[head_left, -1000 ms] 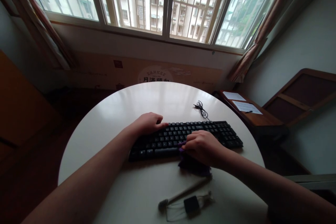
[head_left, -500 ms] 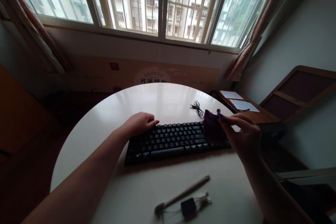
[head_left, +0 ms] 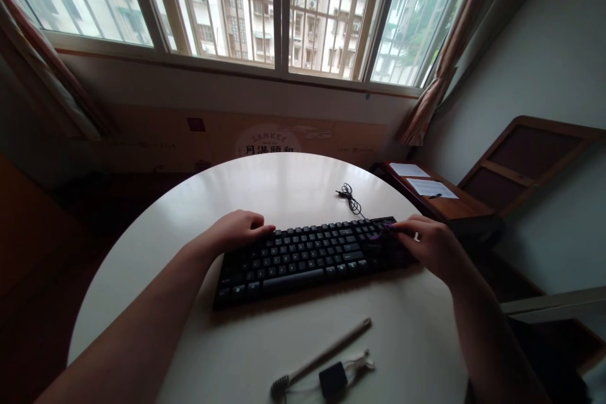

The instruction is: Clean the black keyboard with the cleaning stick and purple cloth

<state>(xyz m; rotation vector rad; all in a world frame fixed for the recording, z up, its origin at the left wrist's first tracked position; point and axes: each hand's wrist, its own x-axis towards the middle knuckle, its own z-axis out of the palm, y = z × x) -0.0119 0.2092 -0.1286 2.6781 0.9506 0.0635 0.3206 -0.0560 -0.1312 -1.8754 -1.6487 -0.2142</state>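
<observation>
A black keyboard (head_left: pixel 303 259) lies on the round white table (head_left: pixel 265 196), a little tilted from side to side. My left hand (head_left: pixel 240 228) is closed at its far left corner, thumb along the back edge; its other fingers are partly hidden. My right hand (head_left: pixel 428 243) pinches a dark purple cloth (head_left: pixel 394 249) between thumb and fingertips. The cloth lies over the number keys at the right end and is hard to tell from the dark keys.
Behind the keyboard lies its coiled black cable (head_left: pixel 350 199). Nearer me are a grey stick-like brush (head_left: pixel 326 350) with a coiled end and a small dark square (head_left: pixel 333 380) with pale cords. Papers (head_left: pixel 432 188) rest on a brown side table at right.
My right hand has lowered the purple cloth from above the keyboard onto its right end. My left hand stays at the left corner. The view has shifted slightly.
</observation>
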